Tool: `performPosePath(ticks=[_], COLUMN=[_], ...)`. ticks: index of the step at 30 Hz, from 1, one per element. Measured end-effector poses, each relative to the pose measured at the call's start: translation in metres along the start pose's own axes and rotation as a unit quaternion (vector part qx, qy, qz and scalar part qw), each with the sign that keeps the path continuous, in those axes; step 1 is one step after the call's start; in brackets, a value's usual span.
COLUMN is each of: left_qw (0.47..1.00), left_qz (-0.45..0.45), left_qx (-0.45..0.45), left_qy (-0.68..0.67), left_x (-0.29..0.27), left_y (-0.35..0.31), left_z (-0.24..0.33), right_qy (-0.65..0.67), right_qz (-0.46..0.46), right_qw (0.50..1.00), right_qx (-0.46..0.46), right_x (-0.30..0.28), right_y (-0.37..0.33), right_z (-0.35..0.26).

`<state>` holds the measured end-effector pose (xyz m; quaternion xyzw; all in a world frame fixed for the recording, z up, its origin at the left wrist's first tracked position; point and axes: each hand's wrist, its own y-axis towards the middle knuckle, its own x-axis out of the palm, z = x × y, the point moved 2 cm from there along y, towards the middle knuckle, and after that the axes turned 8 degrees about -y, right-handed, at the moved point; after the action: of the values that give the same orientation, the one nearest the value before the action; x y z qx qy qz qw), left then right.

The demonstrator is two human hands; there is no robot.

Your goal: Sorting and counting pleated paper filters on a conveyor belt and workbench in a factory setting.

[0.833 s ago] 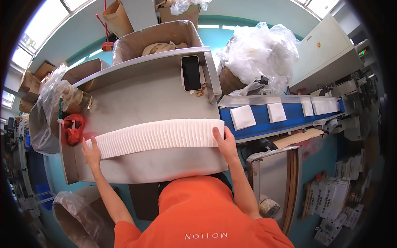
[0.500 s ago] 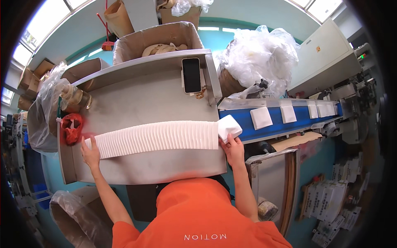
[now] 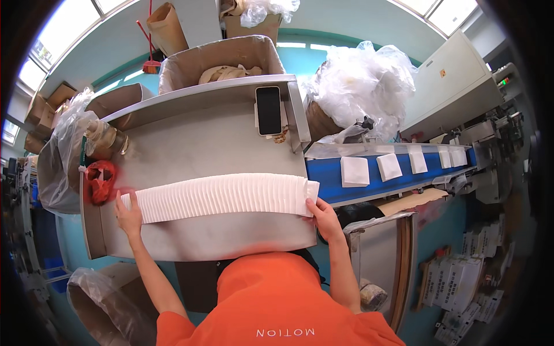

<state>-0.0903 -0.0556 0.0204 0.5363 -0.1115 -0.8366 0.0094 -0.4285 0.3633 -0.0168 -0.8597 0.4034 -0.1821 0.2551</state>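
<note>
A long, slightly curved row of white folded paper napkins (image 3: 222, 196) stands on edge across the metal table (image 3: 196, 138). My left hand (image 3: 129, 213) holds the row's left end, thumb and fingers bent about it. At the opposite end, my right hand (image 3: 324, 218) grips a white folded napkin stack (image 3: 311, 189) against the last napkins, its thumb on the near face. The fingers behind that stack are partly hidden. Beyond my right hand, a blue conveyor belt (image 3: 369, 184) carries several more white napkin stacks (image 3: 354, 172), spaced apart.
A black-screened phone (image 3: 269, 111) lies by the table's raised far right corner. At the left edge are a red plastic bag (image 3: 101, 180) and a tape roll (image 3: 112, 138). Behind the table stand a lined carton (image 3: 222, 57) and a heap of clear plastic (image 3: 369, 81).
My right hand has brought the napkin stack from the belt's end leftward against the row's right end. Stacks on the belt have shifted left. My left hand stays at the other end.
</note>
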Motion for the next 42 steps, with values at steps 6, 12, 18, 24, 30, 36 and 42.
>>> performPosePath(ticks=[6, 12, 18, 24, 30, 36, 42], left_qw=[1.0, 0.999, 0.998, 0.998, 0.998, 0.997, 0.998], left_qz=[-0.007, -0.022, -0.019, -0.022, -0.032, -0.034, -0.018], left_qx=[0.014, 0.022, 0.05, 0.044, 0.039, 0.046, 0.047], left_qy=[-0.026, -0.022, -0.033, -0.031, -0.036, -0.057, -0.049], left_x=[0.002, 0.002, 0.007, 0.004, 0.005, 0.007, 0.005], left_y=[0.003, -0.001, 0.001, -0.002, -0.002, -0.001, -0.006], left_z=[-0.003, 0.011, 0.014, 0.013, 0.02, 0.021, 0.024], right_qy=[0.062, 0.173, -0.095, 0.097, -0.069, 0.212, 0.189], right_qz=[-0.046, 0.125, 0.058, 0.065, 0.097, -0.007, -0.042], right_qw=[0.996, 0.977, 0.987, 0.993, 0.991, 0.977, 0.98], right_qx=[0.043, -0.016, -0.117, 0.024, -0.067, 0.02, 0.043], right_x=[0.012, 0.0, 0.043, 0.008, 0.037, 0.041, 0.026], right_y=[0.004, 0.012, 0.025, 0.007, 0.011, 0.016, 0.008], right_z=[-0.012, -0.014, -0.014, 0.004, -0.027, -0.004, 0.006])
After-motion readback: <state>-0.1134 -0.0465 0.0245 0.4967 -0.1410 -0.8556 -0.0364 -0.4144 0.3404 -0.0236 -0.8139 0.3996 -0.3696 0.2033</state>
